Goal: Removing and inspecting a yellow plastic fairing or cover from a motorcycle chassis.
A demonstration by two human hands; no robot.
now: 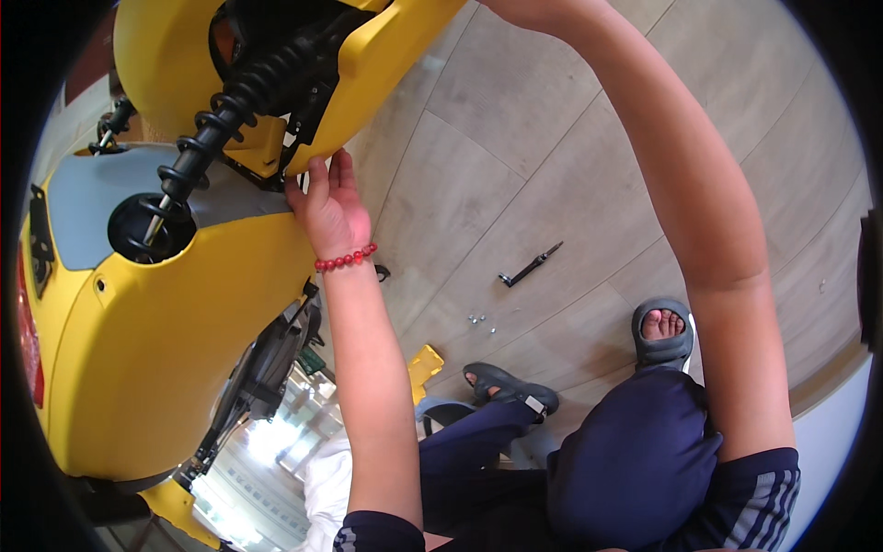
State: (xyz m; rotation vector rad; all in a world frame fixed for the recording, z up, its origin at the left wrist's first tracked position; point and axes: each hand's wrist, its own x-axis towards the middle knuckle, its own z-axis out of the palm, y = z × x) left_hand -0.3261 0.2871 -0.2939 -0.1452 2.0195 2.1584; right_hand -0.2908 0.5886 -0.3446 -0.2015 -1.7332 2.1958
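My left hand point(331, 201), with a red bead bracelet, holds the lower edge of a yellow body panel point(391, 60), fingertips against it. My right hand point(524, 14) reaches to the top edge of the picture beside the panel, its fingers out of view. Through the panel runs a black shock absorber with a coil point(223, 120), its rod reaching into a round black opening in the yellow and grey vehicle body point(147, 350) on the left.
On the wooden floor point(469, 156) lie a black-handled tool point(526, 271), several small bolts point(478, 319) and a yellow plastic piece point(425, 368). My sandalled feet point(662, 331) are below; a bright reflective surface point(258, 469) is at lower left.
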